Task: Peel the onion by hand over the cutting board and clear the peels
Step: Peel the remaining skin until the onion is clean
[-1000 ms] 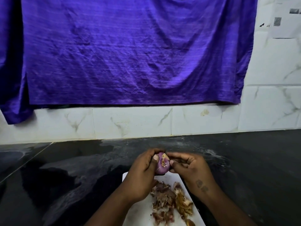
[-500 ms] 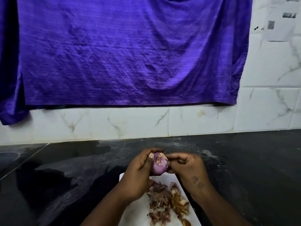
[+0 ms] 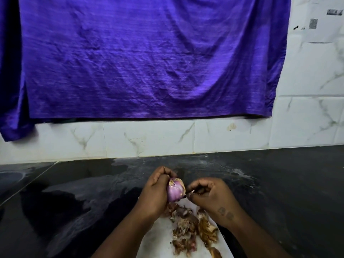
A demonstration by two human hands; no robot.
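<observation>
Onion (image 3: 175,190) is sitting in a person's left hand (image 3: 154,194), low in the frame toward 6 o'clock, raised above the far end of a white board (image 3: 158,244). The left hand is wrapping its curled fingers over the top and back of the bulb and gripping it from the 9 o'clock side. Pale purple flesh is facing the camera, and a yellowish scrap of skin is clinging near the top.

The right hand (image 3: 210,196) is poised at 3 o'clock of the bulb. Its fingers are curled, and its thumb and forefinger are drawn together right at the onion's edge. Whether they are pinching a strip of skin is too small to tell.

Peels (image 3: 189,229) are lying in a loose brown and purple heap on the board, at 5 o'clock of the onion, between the two forearms. The board is resting on a dark, glossy counter (image 3: 74,202) that is showing pale smears toward the wall.

At 12 o'clock a wrinkled purple cloth (image 3: 149,58) is hanging across most of the wall, covering white marbled tiles (image 3: 149,138) that are showing below it and at 3 o'clock. A printed paper (image 3: 320,19) is showing at 1 o'clock, in the top corner, its text too blurred to read.
</observation>
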